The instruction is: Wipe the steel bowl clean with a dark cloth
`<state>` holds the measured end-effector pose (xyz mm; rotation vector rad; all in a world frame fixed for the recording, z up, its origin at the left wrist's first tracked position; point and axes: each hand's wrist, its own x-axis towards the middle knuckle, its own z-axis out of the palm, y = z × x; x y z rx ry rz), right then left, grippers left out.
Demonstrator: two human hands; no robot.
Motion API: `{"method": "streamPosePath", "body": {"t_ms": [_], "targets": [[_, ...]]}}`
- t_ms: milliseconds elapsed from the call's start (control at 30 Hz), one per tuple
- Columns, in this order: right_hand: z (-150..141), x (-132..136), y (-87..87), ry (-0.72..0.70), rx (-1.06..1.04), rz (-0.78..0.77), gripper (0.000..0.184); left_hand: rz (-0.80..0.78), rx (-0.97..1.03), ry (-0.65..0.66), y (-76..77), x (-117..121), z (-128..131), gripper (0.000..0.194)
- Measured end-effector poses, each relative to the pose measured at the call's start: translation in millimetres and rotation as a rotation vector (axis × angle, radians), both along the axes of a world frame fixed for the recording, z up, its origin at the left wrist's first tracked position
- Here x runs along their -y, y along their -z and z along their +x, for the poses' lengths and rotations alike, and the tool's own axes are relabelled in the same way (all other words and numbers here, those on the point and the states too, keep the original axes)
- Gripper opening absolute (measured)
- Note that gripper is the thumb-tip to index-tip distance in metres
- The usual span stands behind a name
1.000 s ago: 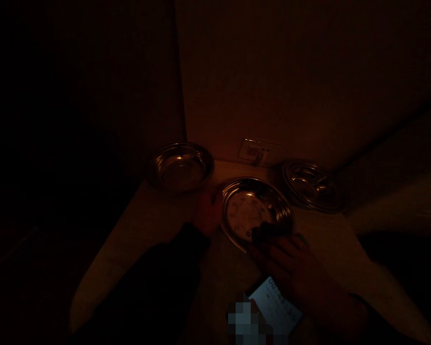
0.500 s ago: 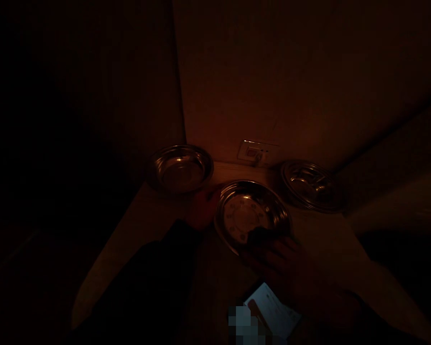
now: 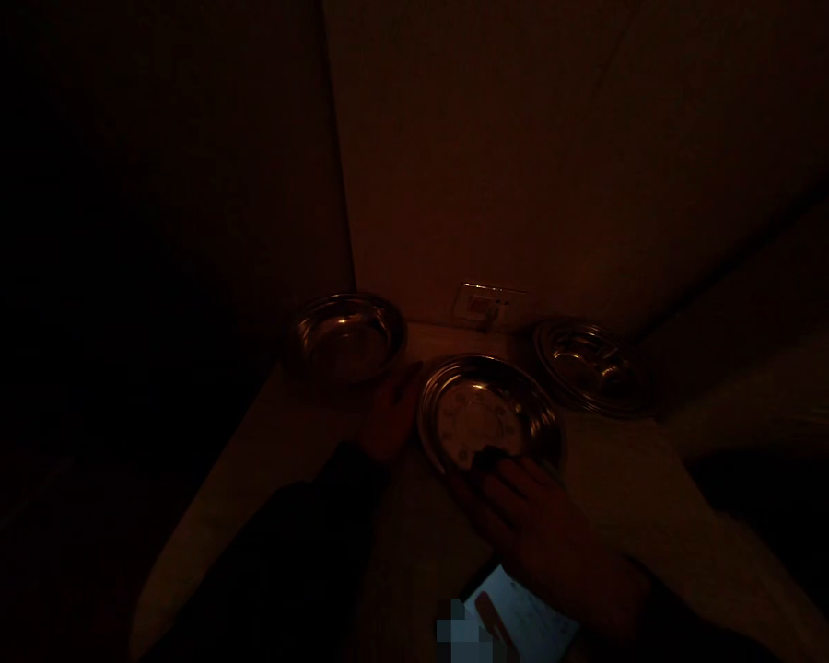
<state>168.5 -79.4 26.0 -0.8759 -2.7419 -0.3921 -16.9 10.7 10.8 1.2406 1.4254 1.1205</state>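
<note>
In dim light, a round steel bowl (image 3: 484,414) with a ring of round marks on its bottom sits on the wooden table. My left hand (image 3: 391,414) is at its left rim, fingers curled against the edge as far as the darkness shows. Over the near rim reaches my right hand (image 3: 525,511), its fingers closed on a dark wad (image 3: 494,456) pressed to the inside of the bowl. Whether the wad is a cloth or a scrubber I cannot tell. Below my right hand lies a phone (image 3: 525,608) with its screen lit.
Another steel bowl (image 3: 349,345) stands at the back left of the table (image 3: 622,497). At the back right are divided steel plates (image 3: 590,364), apparently stacked. A wall socket (image 3: 490,304) with something plugged in sits just above the table's back edge.
My right hand, with the dark wad, has shifted slightly within the bowl. The whole view has moved a little; the bowls and plates stay in place.
</note>
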Motion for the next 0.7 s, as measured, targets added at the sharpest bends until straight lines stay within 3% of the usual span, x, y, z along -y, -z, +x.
{"method": "streamPosePath", "body": {"t_ms": [267, 533, 700], "targets": [[0.6, -0.9, 0.7, 0.002, -0.065, -0.053, 0.04, 0.139, 0.003, 0.043, 15.1, 7.5, 9.9, 0.041], [-28.7, -8.4, -3.7, 0.01, -0.011, -0.08, 0.049, 0.069, -0.004, -0.04, 9.2, 3.8, 7.3, 0.034], [7.4, -4.9, -1.5, -0.079, -0.023, -0.071, 0.042, 0.09, 0.012, 0.011, 9.3, 0.9, 1.6, 0.033]]}}
